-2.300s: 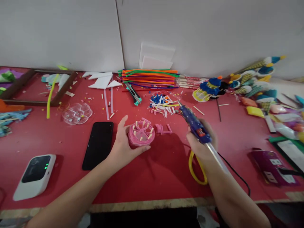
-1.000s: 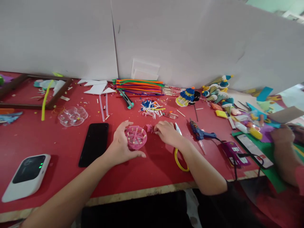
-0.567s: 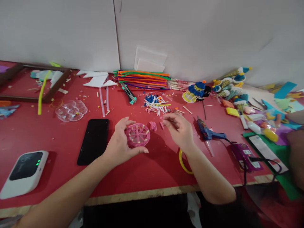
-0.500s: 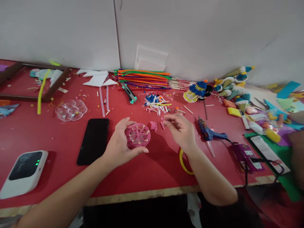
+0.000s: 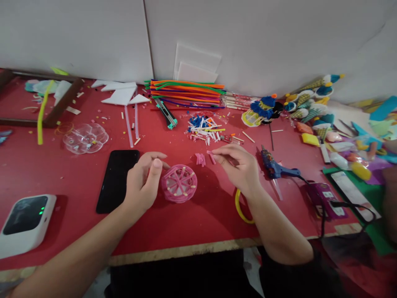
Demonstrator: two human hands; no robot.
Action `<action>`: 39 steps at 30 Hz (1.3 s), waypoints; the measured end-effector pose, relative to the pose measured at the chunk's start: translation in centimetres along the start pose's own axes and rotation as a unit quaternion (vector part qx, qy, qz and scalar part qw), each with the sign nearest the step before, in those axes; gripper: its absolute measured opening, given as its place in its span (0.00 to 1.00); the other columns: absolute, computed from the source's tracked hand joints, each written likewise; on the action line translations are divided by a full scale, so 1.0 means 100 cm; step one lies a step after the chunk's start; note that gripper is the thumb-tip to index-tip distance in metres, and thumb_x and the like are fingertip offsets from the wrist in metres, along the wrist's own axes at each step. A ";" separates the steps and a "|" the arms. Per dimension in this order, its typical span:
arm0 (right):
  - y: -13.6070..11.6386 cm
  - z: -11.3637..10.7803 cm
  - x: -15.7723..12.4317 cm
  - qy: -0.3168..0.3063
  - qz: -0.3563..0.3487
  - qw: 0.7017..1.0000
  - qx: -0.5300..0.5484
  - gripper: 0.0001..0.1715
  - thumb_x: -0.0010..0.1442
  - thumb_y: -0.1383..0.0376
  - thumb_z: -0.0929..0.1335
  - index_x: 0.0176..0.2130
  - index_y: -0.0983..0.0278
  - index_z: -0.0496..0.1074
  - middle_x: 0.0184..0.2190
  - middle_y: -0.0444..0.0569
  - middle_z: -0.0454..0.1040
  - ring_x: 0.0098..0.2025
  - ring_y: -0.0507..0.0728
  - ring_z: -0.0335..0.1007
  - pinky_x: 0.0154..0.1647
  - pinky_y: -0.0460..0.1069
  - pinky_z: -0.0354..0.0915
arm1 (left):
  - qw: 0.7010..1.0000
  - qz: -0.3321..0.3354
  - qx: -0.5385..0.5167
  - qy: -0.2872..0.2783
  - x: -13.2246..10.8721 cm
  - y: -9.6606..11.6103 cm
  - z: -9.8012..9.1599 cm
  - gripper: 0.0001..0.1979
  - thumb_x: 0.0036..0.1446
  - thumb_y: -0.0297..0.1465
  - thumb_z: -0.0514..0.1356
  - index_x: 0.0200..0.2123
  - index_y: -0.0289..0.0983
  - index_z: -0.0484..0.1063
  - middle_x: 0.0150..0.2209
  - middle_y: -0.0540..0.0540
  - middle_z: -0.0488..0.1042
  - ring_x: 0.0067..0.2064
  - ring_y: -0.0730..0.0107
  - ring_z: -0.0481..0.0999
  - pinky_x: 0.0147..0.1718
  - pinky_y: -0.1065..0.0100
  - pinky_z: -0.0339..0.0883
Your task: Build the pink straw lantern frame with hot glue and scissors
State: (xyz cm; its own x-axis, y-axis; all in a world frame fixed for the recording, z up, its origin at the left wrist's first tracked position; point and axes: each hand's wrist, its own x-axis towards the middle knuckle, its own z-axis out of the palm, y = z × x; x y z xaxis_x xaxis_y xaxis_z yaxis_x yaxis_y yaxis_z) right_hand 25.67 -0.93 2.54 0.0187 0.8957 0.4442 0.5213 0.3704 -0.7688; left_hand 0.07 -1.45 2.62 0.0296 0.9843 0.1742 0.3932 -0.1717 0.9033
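Observation:
A round pink wheel-like piece (image 5: 179, 196), with spokes and pale stick ends, rests on the red table. Just left of it is my left hand (image 5: 143, 182), its thumb raised and fingers loosely bent, holding nothing. My right hand (image 5: 240, 167) has thumb and forefinger pinched on one end of a short pink strip (image 5: 211, 156) at the table surface. A small cluster of cut pink strips (image 5: 200, 159) lies beside that strip, between my two hands.
A black phone (image 5: 115, 180) lies left and a white device (image 5: 27, 225) farther left. Behind are scraps (image 5: 206, 128), a utility knife (image 5: 166, 114) and pipe cleaners (image 5: 187, 93). On the right are a glue gun (image 5: 276, 167) and its cord. A yellow ring (image 5: 240, 209) sits near my right wrist.
My left hand has let go of the pink wheel and drawn back left; the wheel now rests on the table. My right fingertips stay at the pink strip.

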 end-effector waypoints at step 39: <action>-0.015 0.001 -0.010 -0.096 0.069 0.986 0.118 0.03 0.60 0.66 0.73 0.36 0.60 0.81 0.34 0.46 0.81 0.36 0.52 0.79 0.35 0.46 0.73 | 0.864 -0.262 -0.188 -0.387 0.017 0.000 -0.006 0.19 0.44 0.34 0.72 0.43 0.39 0.79 0.38 0.46 0.82 0.39 0.67 0.80 0.38 0.68 0.71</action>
State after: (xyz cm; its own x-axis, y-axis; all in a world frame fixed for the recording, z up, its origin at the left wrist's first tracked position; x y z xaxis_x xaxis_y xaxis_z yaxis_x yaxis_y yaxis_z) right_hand 24.83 -2.34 3.24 -0.0974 0.9634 0.2499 0.3117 0.2680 -0.9116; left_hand -0.45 0.21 3.13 0.6010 0.6385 -0.4808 0.2178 0.4479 0.8671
